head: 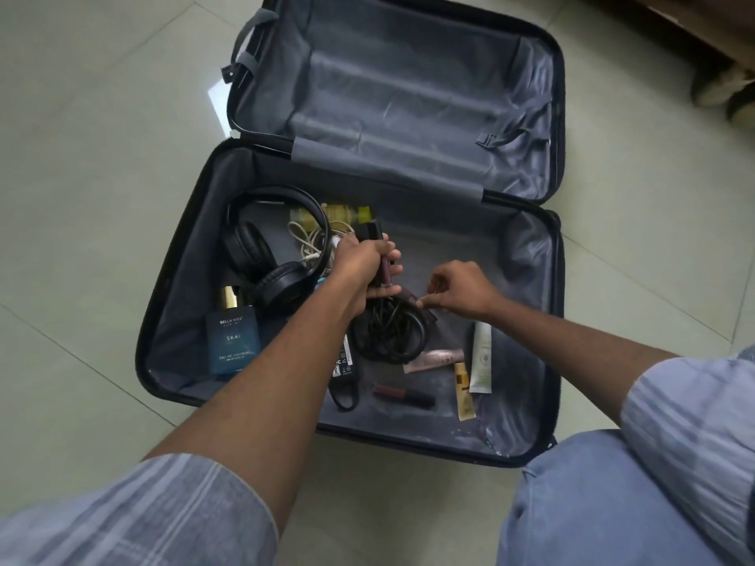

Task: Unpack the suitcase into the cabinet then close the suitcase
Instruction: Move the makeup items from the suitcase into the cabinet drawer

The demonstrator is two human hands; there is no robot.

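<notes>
A: Gripping small bottles, left hand [361, 261] hovers over open suitcase [171, 320] on the floor; right hand [457, 290] pinches something small.
B: Overloaded grip (black cable [388, 332] dangling) — bottles may slip.

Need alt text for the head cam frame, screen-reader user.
A person crouches over an open suitcase on a tiled floor, the left hand gripping several small items and a black cable coil, the right hand pinching something small beside it. Black headphones, a blue cologne box and cosmetic tubes remain inside.
</notes>
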